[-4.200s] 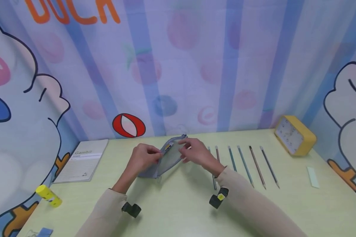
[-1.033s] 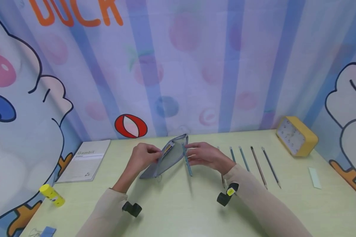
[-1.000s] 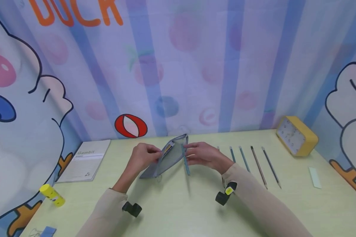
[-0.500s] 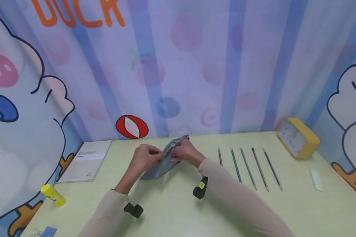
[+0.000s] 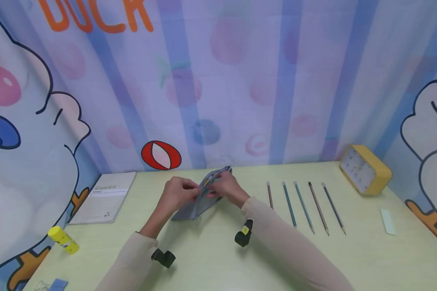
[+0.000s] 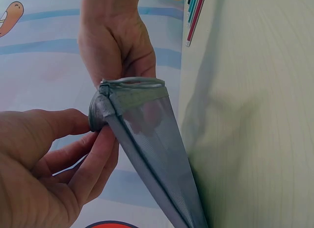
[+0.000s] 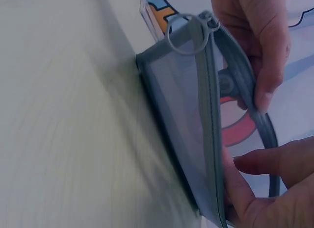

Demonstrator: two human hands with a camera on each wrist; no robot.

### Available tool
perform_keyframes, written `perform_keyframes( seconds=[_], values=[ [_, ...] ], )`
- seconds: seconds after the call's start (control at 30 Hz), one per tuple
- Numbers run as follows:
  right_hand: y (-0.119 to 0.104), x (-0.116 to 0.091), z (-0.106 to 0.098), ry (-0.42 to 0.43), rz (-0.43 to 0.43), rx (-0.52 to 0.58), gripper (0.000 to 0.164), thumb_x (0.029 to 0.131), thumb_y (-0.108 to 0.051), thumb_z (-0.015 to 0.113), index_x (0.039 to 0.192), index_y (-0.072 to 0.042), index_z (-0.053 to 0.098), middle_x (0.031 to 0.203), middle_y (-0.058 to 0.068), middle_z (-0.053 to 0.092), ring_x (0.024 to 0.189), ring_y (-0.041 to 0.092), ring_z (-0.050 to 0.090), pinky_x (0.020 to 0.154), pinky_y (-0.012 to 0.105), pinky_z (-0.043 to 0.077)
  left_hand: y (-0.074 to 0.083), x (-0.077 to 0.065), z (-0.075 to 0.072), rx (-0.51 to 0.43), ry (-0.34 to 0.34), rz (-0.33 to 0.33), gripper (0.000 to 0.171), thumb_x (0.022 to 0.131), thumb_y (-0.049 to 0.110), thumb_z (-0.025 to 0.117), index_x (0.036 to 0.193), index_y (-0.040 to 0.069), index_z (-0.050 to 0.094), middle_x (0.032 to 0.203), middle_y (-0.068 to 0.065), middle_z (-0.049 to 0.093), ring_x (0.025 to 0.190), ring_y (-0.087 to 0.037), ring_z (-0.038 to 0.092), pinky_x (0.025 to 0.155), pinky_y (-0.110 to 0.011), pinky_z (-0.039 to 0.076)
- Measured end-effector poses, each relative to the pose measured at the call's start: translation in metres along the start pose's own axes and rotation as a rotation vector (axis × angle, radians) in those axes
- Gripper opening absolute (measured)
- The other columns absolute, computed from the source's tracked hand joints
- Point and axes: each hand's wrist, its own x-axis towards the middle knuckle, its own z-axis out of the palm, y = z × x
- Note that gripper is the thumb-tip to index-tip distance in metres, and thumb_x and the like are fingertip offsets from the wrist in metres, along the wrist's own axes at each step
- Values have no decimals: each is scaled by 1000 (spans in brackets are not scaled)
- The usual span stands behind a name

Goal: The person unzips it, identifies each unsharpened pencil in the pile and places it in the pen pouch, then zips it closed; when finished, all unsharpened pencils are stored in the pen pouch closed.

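Note:
A grey mesh pencil case [image 5: 186, 213] stands tilted on the table with its zipped mouth spread apart. My left hand [image 5: 176, 194] pinches one edge of the mouth between thumb and fingers, clearly so in the left wrist view. Fingers of my right hand [image 5: 227, 188] reach inside the mouth; in the right wrist view the thumb and forefinger are apart with no pencil visible between them. A metal ring hangs from the zip's end [image 7: 211, 21]. The case's contents are mostly hidden by the right hand.
Several pencils [image 5: 304, 208] lie side by side right of the hands. Beyond them are a yellow clock [image 5: 376, 171] and a pale green strip [image 5: 387, 221]. A notebook [image 5: 103, 202], a yellow glue stick [image 5: 63, 239] and a blue item [image 5: 58, 285] lie at the left.
The right hand took a teal pencil from the row and brought it left to the case; its fingers are now in the mouth and the pencil is out of sight. The left hand keeps its hold.

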Motion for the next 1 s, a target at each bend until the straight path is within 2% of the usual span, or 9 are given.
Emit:
perform_keyframes(
  seconds=[0.13,0.27,0.37,0.43,0.53,0.63,0.7,0.83,1.0],
  values=[
    [-2,-13,-5,-33,-43,-16,47,93,-3,63,136,11,52,110,30,70,75,21,76,77,35,62,2,1,-1,4,-5,8,17,90,21,76,97,6,80,90,-8,78,68,-12,71,72,-30,58],
    [-1,-32,-6,-73,-94,-6,42,96,-6,62,135,6,53,101,28,71,67,16,72,82,47,61,0,1,-1,2,0,9,17,90,22,75,97,6,80,89,-8,78,70,-14,71,74,-31,58],
    [2,-47,-7,-122,-125,-34,30,97,-8,63,124,4,57,100,24,69,68,22,72,78,50,61,-1,1,-2,1,3,10,17,91,21,75,97,7,80,88,-7,78,71,-16,71,76,-33,59],
    [3,-56,-8,-196,-135,-106,22,98,-12,63,113,3,61,98,24,69,72,26,71,73,48,62,-2,2,-2,2,4,9,17,91,21,74,98,7,80,88,-7,77,73,-17,72,77,-34,59],
    [2,-67,-11,-340,-147,-244,21,97,-18,64,101,2,69,96,23,70,74,28,70,68,43,62,-1,2,-4,2,5,4,17,91,21,73,98,7,80,88,-7,77,75,-21,72,77,-34,58],
    [2,-72,-12,-460,-145,-312,25,97,-18,64,106,4,73,100,24,73,78,24,71,70,37,62,-1,3,-5,5,11,-4,18,91,22,72,98,8,80,87,-6,77,78,-23,73,77,-34,58],
    [5,-73,-11,-500,-126,-275,29,96,-15,64,115,5,71,107,24,73,85,23,73,75,34,62,-1,3,-5,4,16,1,18,91,23,73,98,8,80,86,-6,77,79,-25,73,77,-34,58],
    [18,-70,0,-550,-57,-63,36,97,-11,62,126,10,62,120,27,69,100,24,73,89,35,60,-1,4,-5,-2,19,23,18,90,23,74,96,7,80,84,-7,77,76,-24,74,76,-35,58],
    [26,-68,10,-487,23,165,33,98,-6,60,124,15,60,112,23,72,94,18,74,91,37,60,-1,3,-5,-10,8,37,18,90,23,74,95,7,80,82,-6,77,71,-18,73,76,-34,58]
  ],
)
